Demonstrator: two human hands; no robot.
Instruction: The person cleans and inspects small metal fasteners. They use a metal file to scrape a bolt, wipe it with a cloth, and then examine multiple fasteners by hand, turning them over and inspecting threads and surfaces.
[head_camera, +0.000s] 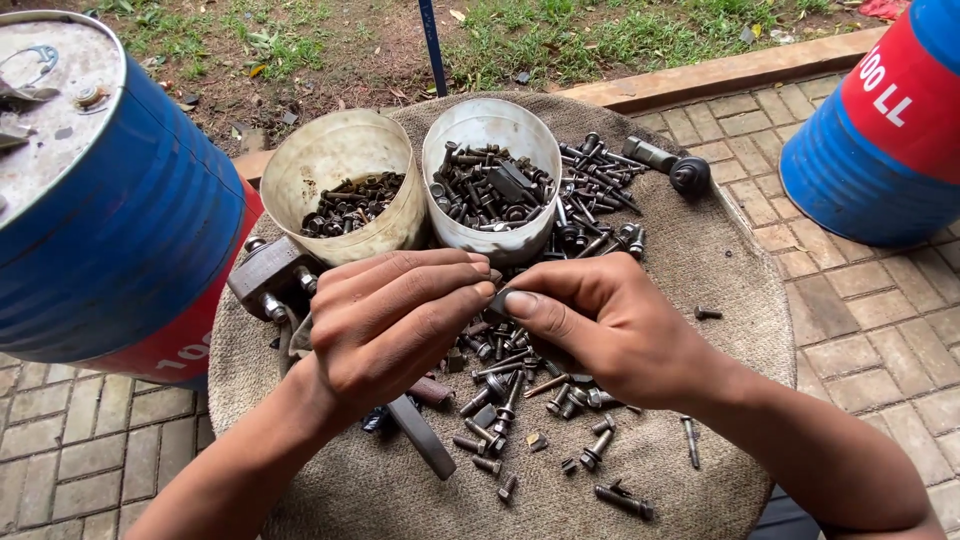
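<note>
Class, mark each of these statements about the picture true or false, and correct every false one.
1. Both hands meet on one small dark metal part. True: the left hand and right hand pinch the small part between their fingertips.
2. Three white tubs stand on the round cloth-covered surface. False: there are two, the left tub and the right tub.
3. Both tubs are empty. False: each holds dark bolts and screws.
4. Loose bolts lie scattered on the cloth under the hands. True.
5. A blue drum stands at the left. True.
</note>
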